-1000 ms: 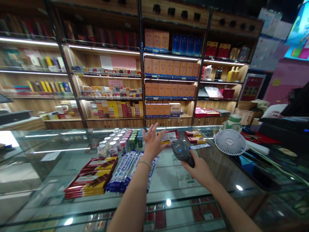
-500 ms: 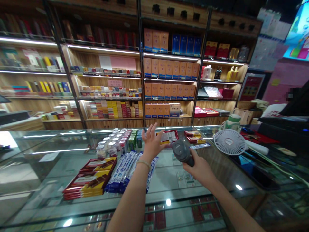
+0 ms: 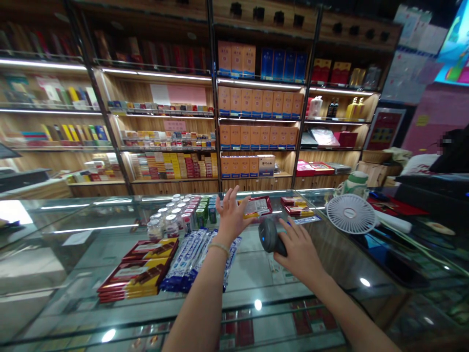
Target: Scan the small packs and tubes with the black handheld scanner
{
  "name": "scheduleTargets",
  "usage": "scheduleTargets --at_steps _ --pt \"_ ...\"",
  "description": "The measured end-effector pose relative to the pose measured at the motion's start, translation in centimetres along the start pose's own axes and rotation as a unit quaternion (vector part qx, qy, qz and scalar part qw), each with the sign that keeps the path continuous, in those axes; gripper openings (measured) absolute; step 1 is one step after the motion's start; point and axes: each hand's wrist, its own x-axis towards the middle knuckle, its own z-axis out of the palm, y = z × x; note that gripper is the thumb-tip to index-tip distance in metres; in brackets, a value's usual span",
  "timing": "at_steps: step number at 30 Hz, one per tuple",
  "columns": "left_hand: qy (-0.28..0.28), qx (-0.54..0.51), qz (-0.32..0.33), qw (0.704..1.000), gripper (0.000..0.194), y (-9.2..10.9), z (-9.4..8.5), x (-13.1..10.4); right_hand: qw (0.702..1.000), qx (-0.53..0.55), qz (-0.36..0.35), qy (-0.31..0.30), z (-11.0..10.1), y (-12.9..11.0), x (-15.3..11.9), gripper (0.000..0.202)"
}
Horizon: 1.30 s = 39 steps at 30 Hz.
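My left hand point(image 3: 231, 217) is over the glass counter, thumb and forefinger at the near left edge of a red-and-yellow chocolate bar point(image 3: 259, 206), its other fingers spread upward. The bar's pale label side faces up, and the hand covers its left end. In my right hand point(image 3: 298, 247) is a dark grey barcode scanner point(image 3: 269, 235), its head just in front of the bar and a small blue light showing. Below my left hand lie blue-and-white packets point(image 3: 188, 259). Further left are stacked chocolate bars point(image 3: 137, 271).
Behind the packets stand rows of small cans and jars point(image 3: 172, 222). More chocolate bars point(image 3: 296, 206) lie to the right, by a white fan point(image 3: 350, 214) and a green-and-white bottle point(image 3: 356, 183). Lit shelves of boxes point(image 3: 260, 137) line the back wall.
The scanner has turned and shifted slightly left and down, and a blue light now shows on it. My right fingers have loosened and stretched along it. My left hand has stayed with the bar.
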Motion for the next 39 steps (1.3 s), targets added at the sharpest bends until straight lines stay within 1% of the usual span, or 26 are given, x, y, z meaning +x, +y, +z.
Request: scheduleTargets --at_steps 2,4,9,13,16,19,23,26,29,32,36,39 --pt "-0.004 0.0 -0.001 1.0 0.067 0.0 0.0 0.0 1.0 -0.017 -0.017 0.016 0.5 0.2 0.1 0.025" --pt "-0.008 -0.002 -0.003 1.0 0.07 0.0 -0.1 0.1 0.999 -0.024 -0.024 0.015 1.0 0.3 0.1 0.024" --pt "-0.016 -0.01 -0.008 1.0 0.071 0.2 -0.2 0.1 0.999 -0.038 -0.031 0.001 2.1 0.3 -0.2 0.027" --pt "-0.016 -0.015 -0.005 1.0 0.069 0.2 -0.2 0.1 0.998 -0.036 -0.042 -0.018 2.6 0.4 -0.3 0.033" --pt "-0.016 -0.016 -0.004 1.0 0.069 0.2 -0.1 0.1 0.998 -0.022 -0.043 -0.035 2.5 0.5 -0.2 0.036" --pt "-0.02 -0.015 -0.003 1.0 0.073 0.1 0.0 0.1 0.997 -0.008 -0.045 -0.066 2.1 0.6 -0.2 0.041" --pt "-0.021 -0.01 -0.001 1.0 0.069 0.1 0.1 0.1 0.992 0.005 -0.064 -0.113 1.4 0.8 -0.3 0.053" --pt "-0.019 -0.009 0.002 1.0 0.067 0.1 0.1 0.0 0.988 0.009 -0.084 -0.13 0.9 1.4 0.1 0.058" --pt "-0.02 -0.006 0.004 1.0 0.066 0.1 0.0 0.0 0.99 0.0 -0.088 -0.114 0.5 2.5 1.4 0.06" --pt "-0.023 -0.003 0.006 1.0 0.067 0.2 0.0 0.0 0.995 -0.024 -0.072 -0.057 0.7 4.1 3.2 0.062" --pt "-0.028 -0.003 0.006 1.0 0.07 0.1 0.2 -0.1 0.997 -0.047 -0.06 0.004 1.9 5.9 5.5 0.066" --pt "-0.033 -0.001 0.004 0.999 0.071 0.0 0.3 -0.1 0.997 -0.046 -0.062 0.008 3.2 6.8 6.8 0.068"
